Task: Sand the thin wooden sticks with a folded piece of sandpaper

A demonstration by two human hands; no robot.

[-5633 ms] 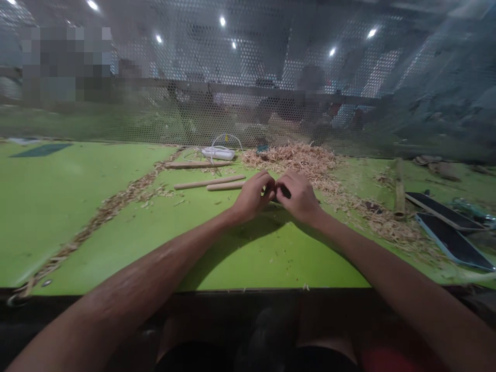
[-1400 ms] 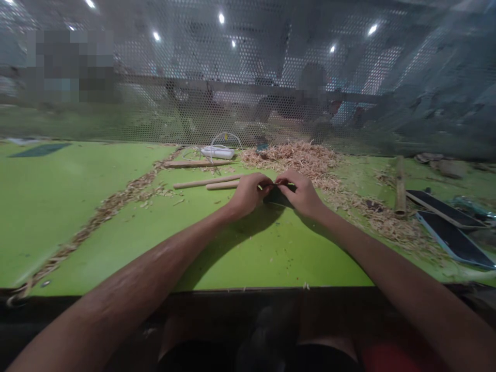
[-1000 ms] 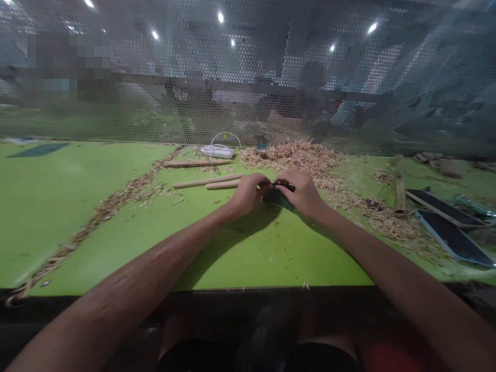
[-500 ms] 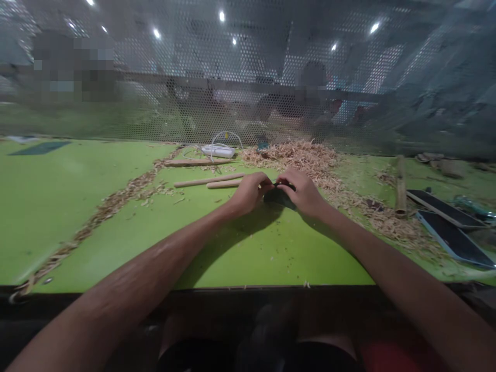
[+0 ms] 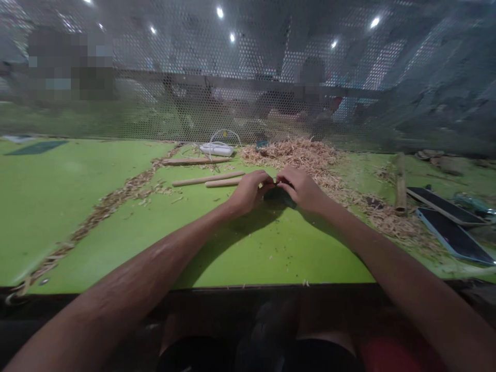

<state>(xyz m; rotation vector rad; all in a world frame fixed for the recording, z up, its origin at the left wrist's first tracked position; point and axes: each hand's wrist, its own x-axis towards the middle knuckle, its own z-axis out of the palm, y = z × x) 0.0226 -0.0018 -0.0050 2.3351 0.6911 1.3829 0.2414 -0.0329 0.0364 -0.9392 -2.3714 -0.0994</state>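
Near the middle of the green table (image 5: pixel 248 258), a dark flat sheet (image 5: pixel 279 196) lies under and between my hands. My left hand (image 5: pixel 250 192) pinches the dark sheet's upper edge from the left. From the right, my right hand (image 5: pixel 300 188) has its fingertips closed on the same edge, almost touching the left fingertips. What exactly lies between the fingertips is too small to tell. Just left of my left hand are two smooth wooden sticks, a longer one (image 5: pixel 205 180) and another (image 5: pixel 222 183) partly behind the hand.
Wood shavings (image 5: pixel 302 155) are heaped behind my hands and trail right. A white power strip (image 5: pixel 217 150) with a cable and a wooden piece (image 5: pixel 194 161) lie behind the sticks. At right are a bamboo tube (image 5: pixel 400 191) and two phones (image 5: pixel 453 235). A perforated screen (image 5: pixel 248 98) stands behind.
The whole view has shifted slightly. My fingers have moved only a little at the dark sheet's edge, and both hands keep their grip.
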